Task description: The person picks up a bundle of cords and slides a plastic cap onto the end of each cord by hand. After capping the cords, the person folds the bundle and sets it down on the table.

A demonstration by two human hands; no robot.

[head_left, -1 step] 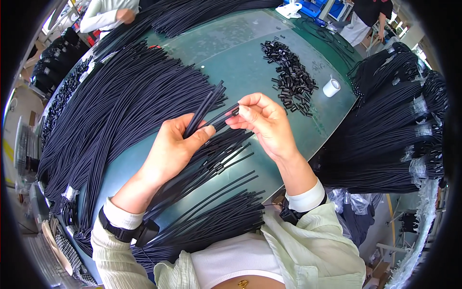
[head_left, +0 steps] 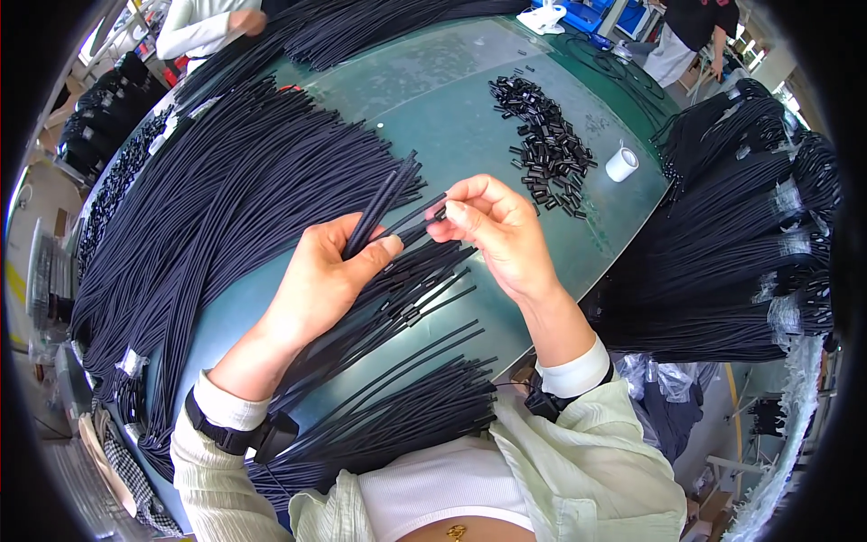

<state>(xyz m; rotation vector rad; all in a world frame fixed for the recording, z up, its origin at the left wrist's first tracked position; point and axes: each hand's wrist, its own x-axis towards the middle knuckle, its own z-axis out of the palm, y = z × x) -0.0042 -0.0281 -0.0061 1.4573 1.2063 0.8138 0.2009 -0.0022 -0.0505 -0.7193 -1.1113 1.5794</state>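
Observation:
Black cords (head_left: 384,200) stick up out of my left hand (head_left: 327,275), whose fingers are closed around the small bunch. From its thumb, single cord ends reach across to my right hand (head_left: 495,230). There, thumb and fingers pinch a small black tubular piece (head_left: 440,214) on or against a cord end; the fingertips partly cover it, so whether the cord runs through it I cannot tell. Under both hands lie more cords with small black sleeves (head_left: 411,313) on them. A loose bundle of cords (head_left: 406,411) rests close to my body.
A wide heap of black cords (head_left: 226,190) covers the table's left side. Small black tubes (head_left: 551,149) are piled on the green tabletop (head_left: 433,86), beside a white roll (head_left: 622,164). Bundled cords (head_left: 713,253) hang at the right edge. Two people (head_left: 203,32) stand beyond the table.
My right fingertips have shifted slightly at the cord end, and a cord tip now shows more plainly above the small black piece. My left hand keeps its hold.

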